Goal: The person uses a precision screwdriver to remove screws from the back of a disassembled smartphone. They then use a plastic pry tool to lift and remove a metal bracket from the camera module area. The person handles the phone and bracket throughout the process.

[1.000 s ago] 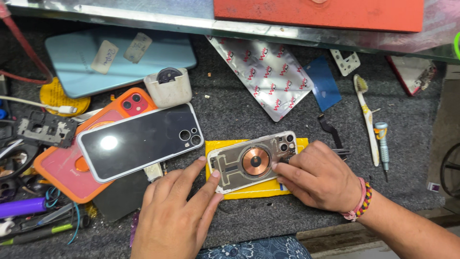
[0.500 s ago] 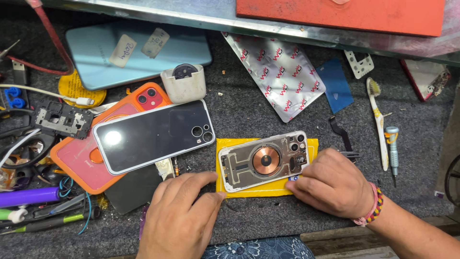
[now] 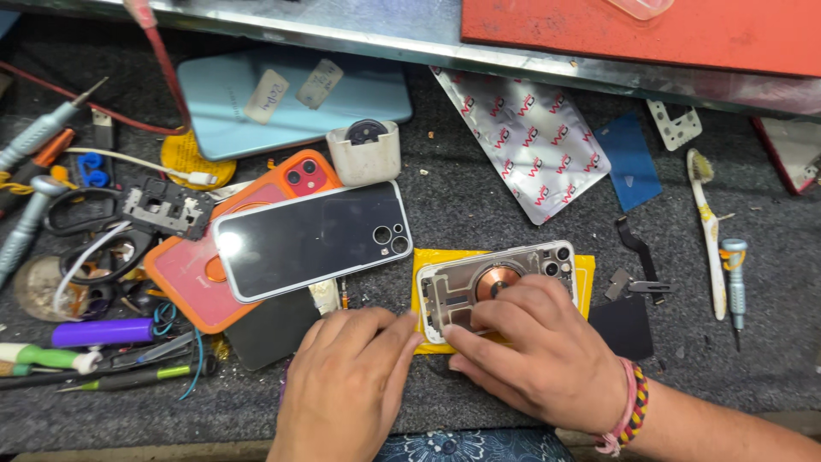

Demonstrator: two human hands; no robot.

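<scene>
Right hand (image 3: 539,355) flat over phone housing (image 3: 479,287), left hand (image 3: 351,385) alongside.

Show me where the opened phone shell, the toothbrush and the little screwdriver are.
opened phone shell (image 3: 466,287), head view, on its bare inner frame left of the copper coil.
toothbrush (image 3: 708,229), head view, on the middle of its pale handle.
little screwdriver (image 3: 735,275), head view, on its grey handle.

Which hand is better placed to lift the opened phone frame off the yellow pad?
Right, probably. The right hand already lies on the phone frame, fingers over its lower edge. The left hand rests flat on the mat beside the yellow pad.
</scene>
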